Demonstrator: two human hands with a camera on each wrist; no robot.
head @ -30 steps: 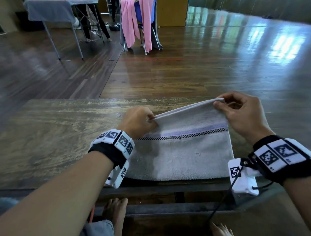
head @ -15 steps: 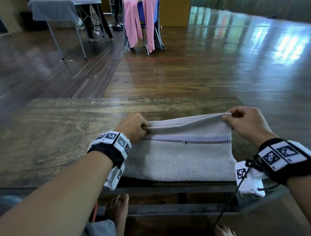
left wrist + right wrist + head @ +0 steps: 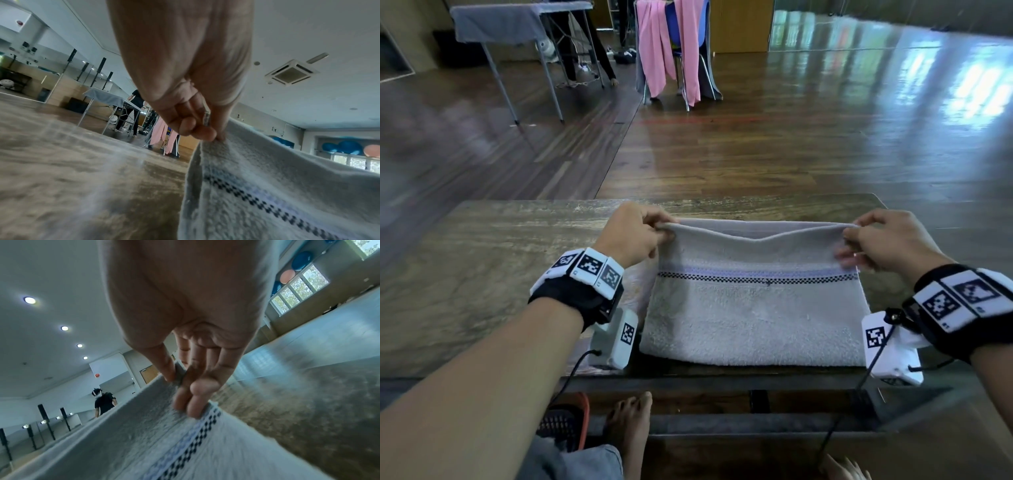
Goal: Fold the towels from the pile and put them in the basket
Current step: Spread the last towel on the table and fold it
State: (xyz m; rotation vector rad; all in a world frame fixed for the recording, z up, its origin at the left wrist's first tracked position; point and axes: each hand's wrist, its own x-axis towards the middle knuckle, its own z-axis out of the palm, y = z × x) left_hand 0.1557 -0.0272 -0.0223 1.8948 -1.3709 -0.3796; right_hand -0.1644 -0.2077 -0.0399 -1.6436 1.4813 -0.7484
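Observation:
A grey towel (image 3: 753, 311) with a purple band and a black checked stripe lies folded on the wooden table (image 3: 482, 274), close to its near edge. My left hand (image 3: 635, 236) pinches the towel's far left corner, seen close up in the left wrist view where thumb and fingers (image 3: 203, 133) nip the towel (image 3: 267, 194) edge. My right hand (image 3: 883, 243) pinches the far right corner; in the right wrist view the thumb and fingers (image 3: 185, 386) clamp the towel (image 3: 144, 434) edge. The top edge sags between both hands. No basket or pile is in view.
Bare table surface spreads to the left of the towel. Beyond the table is wooden floor, with a chair draped in pink cloths (image 3: 671, 51) and a folding table (image 3: 517, 20) far back. A person (image 3: 103, 402) stands in the distance. My bare feet (image 3: 630, 421) show under the table.
Both hands have carried the towel's pinched edge away from me and spread it wider, so the upper layer now lies flatter and reaches farther across the table.

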